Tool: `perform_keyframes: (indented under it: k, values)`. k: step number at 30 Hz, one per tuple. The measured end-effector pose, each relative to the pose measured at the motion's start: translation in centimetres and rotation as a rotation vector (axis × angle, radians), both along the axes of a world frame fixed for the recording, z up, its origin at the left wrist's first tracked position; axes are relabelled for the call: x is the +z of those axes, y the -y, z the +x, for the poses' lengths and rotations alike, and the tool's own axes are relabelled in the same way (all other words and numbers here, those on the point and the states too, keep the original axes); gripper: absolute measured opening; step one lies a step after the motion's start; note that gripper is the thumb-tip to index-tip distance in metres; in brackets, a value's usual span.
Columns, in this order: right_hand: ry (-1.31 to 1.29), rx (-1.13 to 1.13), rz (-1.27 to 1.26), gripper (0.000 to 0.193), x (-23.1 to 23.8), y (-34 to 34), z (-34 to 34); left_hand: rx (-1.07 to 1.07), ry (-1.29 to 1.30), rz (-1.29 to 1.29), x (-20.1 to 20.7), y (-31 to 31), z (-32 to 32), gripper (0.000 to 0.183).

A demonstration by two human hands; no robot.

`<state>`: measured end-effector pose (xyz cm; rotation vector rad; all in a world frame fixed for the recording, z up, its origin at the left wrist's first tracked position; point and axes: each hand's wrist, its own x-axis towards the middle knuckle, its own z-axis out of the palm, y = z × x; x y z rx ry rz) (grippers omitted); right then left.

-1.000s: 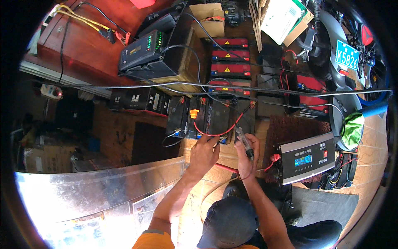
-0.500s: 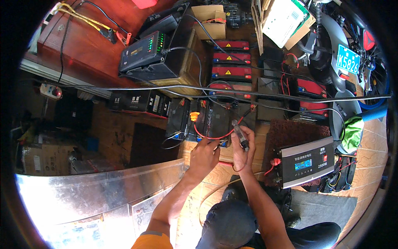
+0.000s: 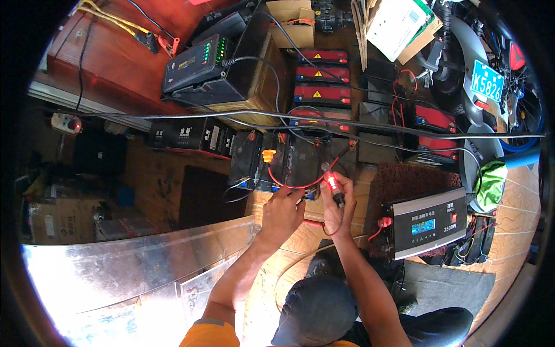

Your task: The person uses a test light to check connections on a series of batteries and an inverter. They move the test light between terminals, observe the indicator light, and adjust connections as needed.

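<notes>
My right hand (image 3: pixel 340 199) is closed round a see-through test light (image 3: pixel 331 179) that glows red inside, its dark end toward my wrist. My left hand (image 3: pixel 283 213) has its fingers pinched at the near edge of the black batteries (image 3: pixel 303 159). A small dark piece shows at those fingertips, too small to name. A red wire (image 3: pixel 287 187) loops from a yellow connector (image 3: pixel 269 155) on the batteries to a red clip (image 3: pixel 351 143) behind my right hand. Another thin lead hangs between my hands.
A silver-and-black inverter (image 3: pixel 428 224) with a lit screen sits at right on a brown mat. Red-topped batteries (image 3: pixel 322 93) line up at the back. A charger (image 3: pixel 199 61) rests on a box at back left. A black cable (image 3: pixel 231 118) spans the scene. Metal sheeting (image 3: pixel 144 248) stands at left.
The test light in my right hand has turned from unlit to glowing red. My hands have barely moved; the whole view has shifted slightly.
</notes>
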<state>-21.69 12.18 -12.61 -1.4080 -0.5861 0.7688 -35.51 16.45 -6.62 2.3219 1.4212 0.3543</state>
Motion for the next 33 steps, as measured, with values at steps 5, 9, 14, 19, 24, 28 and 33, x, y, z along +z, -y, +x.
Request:
perform_keyframes:
  k: [5, 9, 14, 19, 24, 28, 33]
  values:
    - [-0.018, -0.013, -0.006, 0.034, -0.1, 0.0, -0.1, -0.005, 0.008, -0.005, 0.1, -0.1, 0.0, 0.030]
    - [-0.025, -0.030, 0.017, 0.034, -0.2, -0.2, -0.1, -0.005, 0.002, -0.016, 0.1, -0.1, 0.0, 0.030]
    - [-0.046, -0.020, 0.010, 0.035, -0.3, 0.0, -0.2, 0.003, 0.003, -0.032, 0.1, 0.0, 0.0, 0.029]
    - [-0.003, -0.028, 0.011, 0.034, -0.3, 0.0, -0.2, 0.002, -0.002, -0.046, 0.3, -0.1, 0.0, 0.029]
    - [0.007, -0.035, 0.020, 0.033, -0.1, -0.1, -0.2, -0.002, 0.001, -0.032, 0.3, 0.0, 0.0, 0.029]
    - [-0.045, -0.028, 0.024, 0.033, 0.1, 0.0, -0.2, -0.002, 0.007, -0.027, 0.2, 0.0, 0.0, 0.029]
    - [-0.034, -0.024, 0.024, 0.034, 0.9, 0.0, 0.0, -0.029, 0.020, -0.008, -0.1, -0.2, -0.2, 0.030]
